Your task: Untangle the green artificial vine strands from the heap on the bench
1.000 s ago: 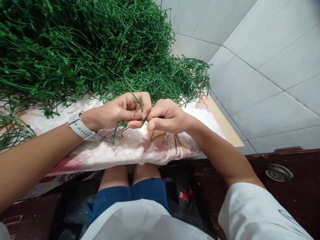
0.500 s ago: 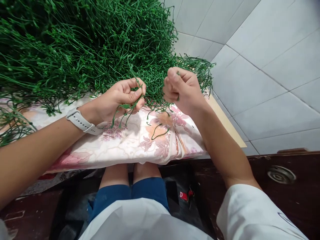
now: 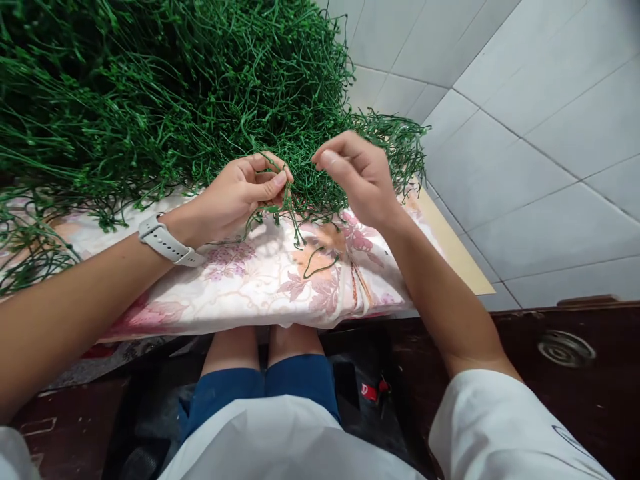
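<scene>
My left hand pinches a green plastic stem between thumb and forefinger; its branches hang down over the cloth. To its right, my right hand hovers with the fingers curled and a gap between thumb and forefinger; nothing shows in it. Behind both hands rises a big heap of green stems. One loose bent stem lies on the flowered cloth in front of the hands.
More green stems spill at the left edge. A yellowish board sticks out at the right beside the tiled wall. Below the cloth are my knees, a dark drawer front with a round metal pull and a red tag.
My right hand has loosened from a fist and moved slightly left; the green bit that showed in it is gone. The stem in my left hand has turned, its branches now hanging further right.
</scene>
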Demonstrator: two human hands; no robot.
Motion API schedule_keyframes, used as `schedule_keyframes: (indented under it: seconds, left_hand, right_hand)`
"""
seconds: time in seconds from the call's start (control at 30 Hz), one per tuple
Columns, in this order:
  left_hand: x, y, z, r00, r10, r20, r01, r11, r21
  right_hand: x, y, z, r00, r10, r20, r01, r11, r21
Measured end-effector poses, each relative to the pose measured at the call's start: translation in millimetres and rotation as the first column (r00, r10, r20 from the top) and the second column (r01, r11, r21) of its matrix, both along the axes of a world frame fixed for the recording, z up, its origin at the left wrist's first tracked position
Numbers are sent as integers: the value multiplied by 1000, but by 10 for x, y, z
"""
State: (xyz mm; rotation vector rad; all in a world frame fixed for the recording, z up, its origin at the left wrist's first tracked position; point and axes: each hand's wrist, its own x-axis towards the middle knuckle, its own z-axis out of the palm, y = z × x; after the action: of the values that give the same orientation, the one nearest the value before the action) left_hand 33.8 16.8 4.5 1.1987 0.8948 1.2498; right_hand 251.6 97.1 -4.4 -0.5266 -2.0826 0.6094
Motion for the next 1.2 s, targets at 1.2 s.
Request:
schedule_keyframes:
  seconds: [1.2]
  left_hand:
    - [3, -48, -84, 929, 213, -301, -114, 942, 317]
  right_hand:
    - [-336, -292, -220, 905, 392, -166, -420, 762, -494]
